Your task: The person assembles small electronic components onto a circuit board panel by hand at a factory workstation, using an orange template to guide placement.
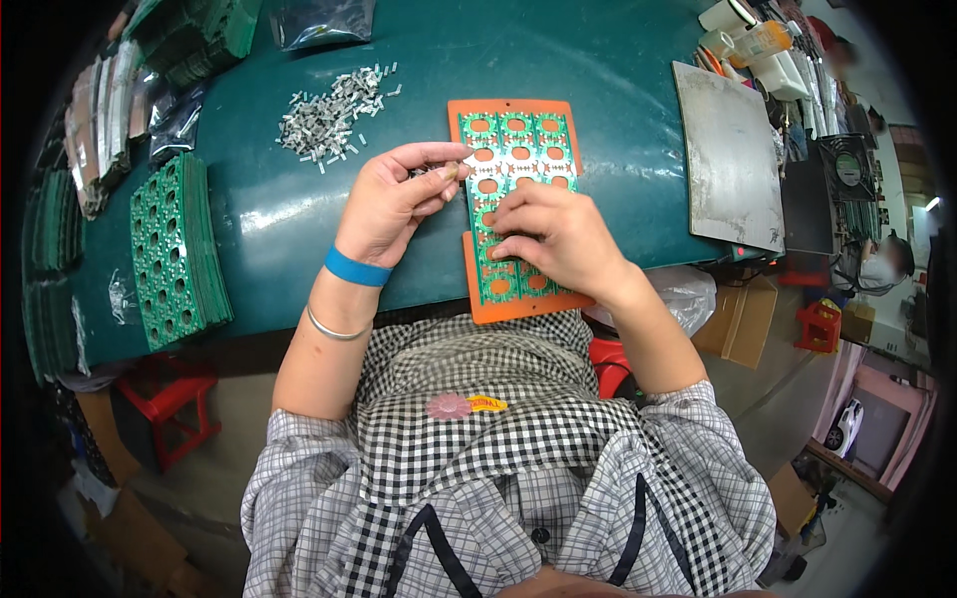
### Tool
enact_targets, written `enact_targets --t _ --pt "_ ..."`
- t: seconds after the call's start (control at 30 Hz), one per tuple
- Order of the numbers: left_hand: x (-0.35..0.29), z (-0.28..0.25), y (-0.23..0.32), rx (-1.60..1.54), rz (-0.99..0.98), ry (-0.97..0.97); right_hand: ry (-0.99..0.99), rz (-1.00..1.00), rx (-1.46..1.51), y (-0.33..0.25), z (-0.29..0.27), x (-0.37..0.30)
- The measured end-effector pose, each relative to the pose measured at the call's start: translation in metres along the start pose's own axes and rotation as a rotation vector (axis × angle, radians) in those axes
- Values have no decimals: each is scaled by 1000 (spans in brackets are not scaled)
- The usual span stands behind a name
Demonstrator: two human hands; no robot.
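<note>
Work on the green circuit board point(501, 170), on an orange tray point(538, 106) atop the desk point(628, 130), looks unfinished, with loose metal parts point(327, 117) heaped far left, the left hand point(392, 196) nearly pinched, the right hand point(565, 229) half curled over the board, what either holds impossible to tell

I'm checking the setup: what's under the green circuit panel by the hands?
An orange plate shows past some edges of the green circuit panel and through holes; what its solid parts cover is hidden.

Shows small reddish lettering point(487, 404) | stands on yellow patch point(500, 405) | sits on front of black-and-white gingham apron point(429, 458)
</note>
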State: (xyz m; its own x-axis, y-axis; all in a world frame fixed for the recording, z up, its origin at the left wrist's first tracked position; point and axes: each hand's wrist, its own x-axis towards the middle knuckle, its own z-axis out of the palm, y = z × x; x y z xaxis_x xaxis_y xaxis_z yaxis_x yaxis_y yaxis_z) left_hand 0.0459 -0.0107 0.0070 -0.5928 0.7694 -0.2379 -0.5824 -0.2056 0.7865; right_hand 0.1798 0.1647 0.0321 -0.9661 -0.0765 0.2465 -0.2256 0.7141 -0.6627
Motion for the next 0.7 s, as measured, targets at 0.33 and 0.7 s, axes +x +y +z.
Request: enact_targets --t 0.33,0.7 --pt "-5 -1 -2 147 126 11 146 229 384 -6 10 53" --pt "1 -13 -7 -189 88 56 -11 200 324 -30 -11 3"
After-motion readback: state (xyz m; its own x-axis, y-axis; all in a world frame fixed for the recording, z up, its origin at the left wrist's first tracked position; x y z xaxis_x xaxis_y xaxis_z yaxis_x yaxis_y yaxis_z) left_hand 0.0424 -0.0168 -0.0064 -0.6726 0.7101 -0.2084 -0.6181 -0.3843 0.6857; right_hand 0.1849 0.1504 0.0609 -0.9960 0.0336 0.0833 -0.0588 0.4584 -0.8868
